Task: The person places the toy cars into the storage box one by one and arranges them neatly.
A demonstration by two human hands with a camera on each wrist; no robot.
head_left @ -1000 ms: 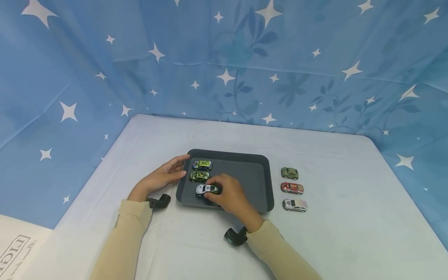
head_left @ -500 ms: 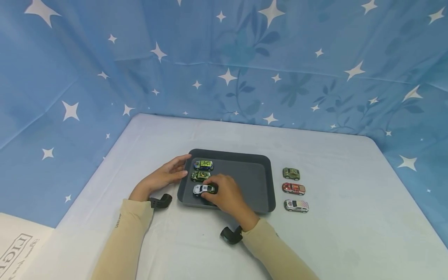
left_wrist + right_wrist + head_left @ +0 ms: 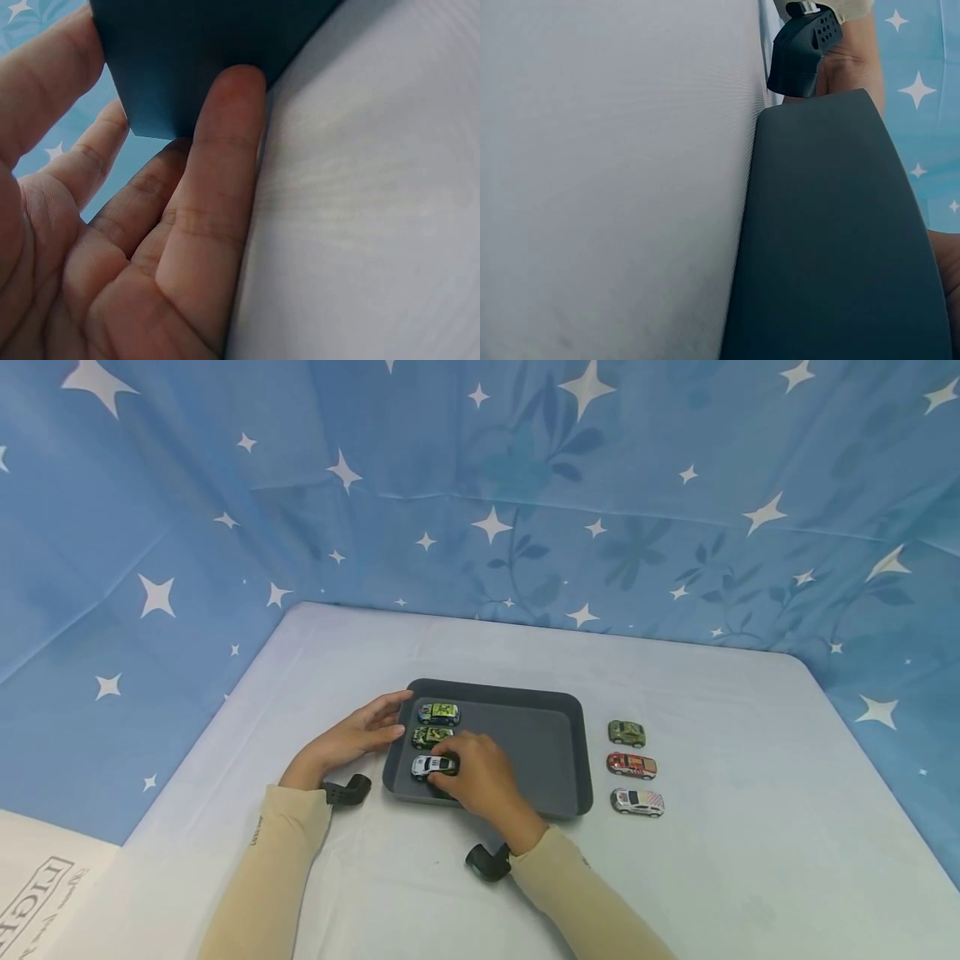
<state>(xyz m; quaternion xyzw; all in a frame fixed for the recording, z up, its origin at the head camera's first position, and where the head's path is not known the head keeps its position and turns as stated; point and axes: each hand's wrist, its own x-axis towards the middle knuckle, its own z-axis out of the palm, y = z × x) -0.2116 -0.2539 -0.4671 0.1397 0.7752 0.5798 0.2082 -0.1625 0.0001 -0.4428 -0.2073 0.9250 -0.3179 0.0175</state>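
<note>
Head view shows us the right hand (image 3: 480,774), its grip pinching the white toy car (image 3: 429,767) in the gray tray's (image 3: 547,752) front-left part, with a silver car (image 3: 637,802) and, behind it, a red car (image 3: 632,766) on the worktop (image 3: 757,810) to the right. Farther back, we find the left hand (image 3: 352,737), fingers loosely extended, touching the tray's left wall; beyond lie a camouflage car (image 3: 429,737), a green car (image 3: 627,733), the yellow-and-green car (image 3: 439,714) and the starry curtain (image 3: 420,452).
</note>
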